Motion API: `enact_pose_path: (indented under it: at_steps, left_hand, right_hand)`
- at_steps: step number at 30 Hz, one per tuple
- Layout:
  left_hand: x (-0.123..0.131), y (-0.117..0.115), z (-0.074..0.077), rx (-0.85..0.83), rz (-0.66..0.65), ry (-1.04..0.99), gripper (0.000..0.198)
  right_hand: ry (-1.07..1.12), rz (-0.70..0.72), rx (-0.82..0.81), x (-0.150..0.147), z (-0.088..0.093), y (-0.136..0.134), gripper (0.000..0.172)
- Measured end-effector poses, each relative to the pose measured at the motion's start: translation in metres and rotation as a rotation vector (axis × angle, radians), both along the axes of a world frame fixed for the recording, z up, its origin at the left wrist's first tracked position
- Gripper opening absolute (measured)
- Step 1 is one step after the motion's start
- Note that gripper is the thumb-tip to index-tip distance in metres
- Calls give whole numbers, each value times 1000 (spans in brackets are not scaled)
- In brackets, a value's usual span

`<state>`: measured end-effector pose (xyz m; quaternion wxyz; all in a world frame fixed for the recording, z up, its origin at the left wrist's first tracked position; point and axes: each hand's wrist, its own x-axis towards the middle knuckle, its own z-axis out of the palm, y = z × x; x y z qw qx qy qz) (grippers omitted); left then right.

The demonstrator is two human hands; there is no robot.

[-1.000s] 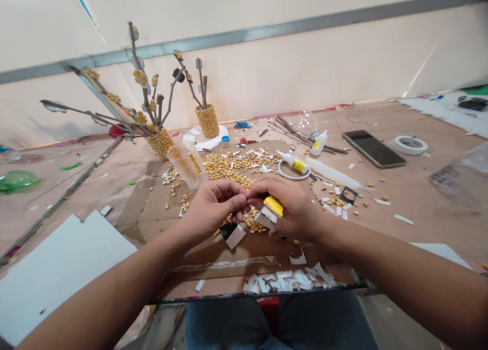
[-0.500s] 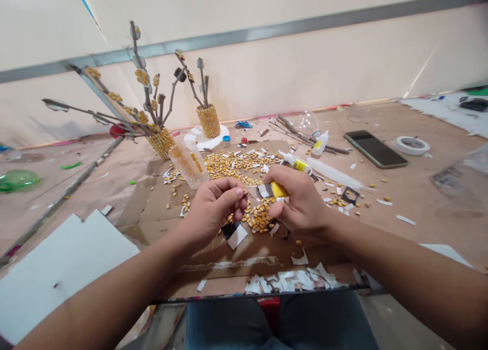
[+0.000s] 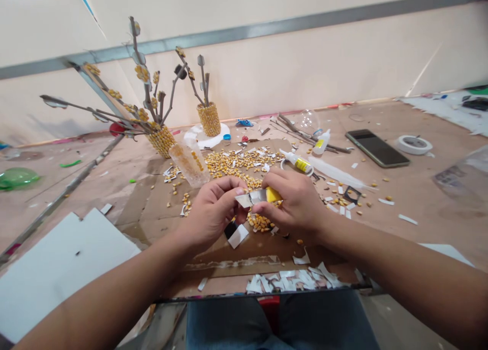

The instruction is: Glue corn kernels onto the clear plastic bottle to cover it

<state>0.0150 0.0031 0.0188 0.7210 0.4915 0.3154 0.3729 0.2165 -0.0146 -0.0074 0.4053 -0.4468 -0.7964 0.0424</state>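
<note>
My right hand (image 3: 295, 200) is wrapped round a yellow-handled cutter knife (image 3: 272, 194), its blade pointing left. The blade reaches the fingertips of my left hand (image 3: 219, 205), which are pinched on something too small to make out. Loose corn kernels (image 3: 232, 164) lie behind and below both hands on brown cardboard (image 3: 147, 212). A black and white piece (image 3: 238, 236) rests just under my left hand. Behind it leans a clear plastic cup (image 3: 189, 162) with rows of kernels. Two kernel-covered pots (image 3: 209, 120) hold twigs at the back.
Two glue bottles (image 3: 299, 163), twigs (image 3: 301, 134), a phone (image 3: 377, 147) and a tape roll (image 3: 414, 144) lie to the right. White scraps (image 3: 293, 281) line the front edge. A white board (image 3: 64, 273) is at left, a green plastic piece (image 3: 19, 178) beyond it.
The cutter has moved left and its blade now meets my left fingertips. My right thumb has closed in toward the blade. My left hand has hardly moved.
</note>
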Motion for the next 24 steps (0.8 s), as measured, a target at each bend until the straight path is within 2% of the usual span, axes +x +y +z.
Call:
enact_pose_path:
  at_steps: [11, 17, 24]
  left_hand:
    - [2, -2, 2, -30, 16, -18, 34]
    - [2, -1, -1, -22, 16, -20, 32]
    - [-3, -2, -11, 113, 45, -56, 30]
  right_hand:
    - [-2, 3, 58, 1, -3, 1, 62]
    - [12, -7, 88, 0, -4, 1, 62]
    - [18, -30, 84, -6, -6, -1, 69]
